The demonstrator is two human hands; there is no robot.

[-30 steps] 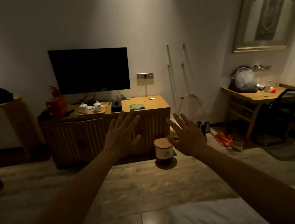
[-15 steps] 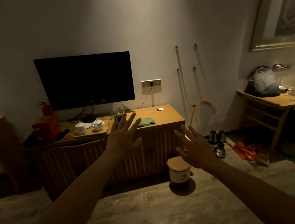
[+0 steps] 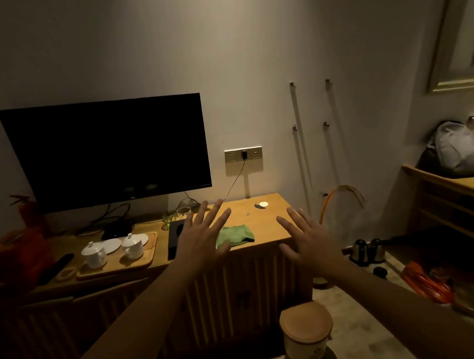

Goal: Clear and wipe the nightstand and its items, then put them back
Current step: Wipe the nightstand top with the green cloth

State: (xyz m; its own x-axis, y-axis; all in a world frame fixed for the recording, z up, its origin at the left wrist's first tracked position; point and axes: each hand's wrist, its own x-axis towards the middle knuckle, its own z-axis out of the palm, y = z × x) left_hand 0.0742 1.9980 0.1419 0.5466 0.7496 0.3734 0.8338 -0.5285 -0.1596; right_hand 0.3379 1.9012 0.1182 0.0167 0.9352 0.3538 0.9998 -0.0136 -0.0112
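As the person steps closer, the cabinet (image 3: pixel 264 220) looks bigger at mid frame. Left hand (image 3: pixel 200 240) and right hand (image 3: pixel 307 242) stay spread, empty; the cloth (image 3: pixel 235 235) lies between them, ready to grab.

Bench (image 3: pixel 274 204) top: bare wood btwn green cloth (image 3: pixel 234 235) and right edge, free lane there. Small white disc (image 3: pixel 261 204) near back, apart from cloth. Left of cloth a black box (image 3: pixel 174 240) stands just beside it, w/ glasses (image 3: pixel 184 212) behind. Further left, tray (image 3: pixel 115 264) w/ two lidded cups (image 3: pixel 94 254) fills the front strip; remote (image 3: pixel 57 268) beside it. TV (image 3: pixel 107 150) overhangs the back left, low headroom under it. Cable (image 3: pixel 237 179) drops from wall socket to bench top behind the glasses. Floor in front: lidded jar (image 3: pixel 306 332) by the bench's right corner; kettles (image 3: pixel 367 250) further right
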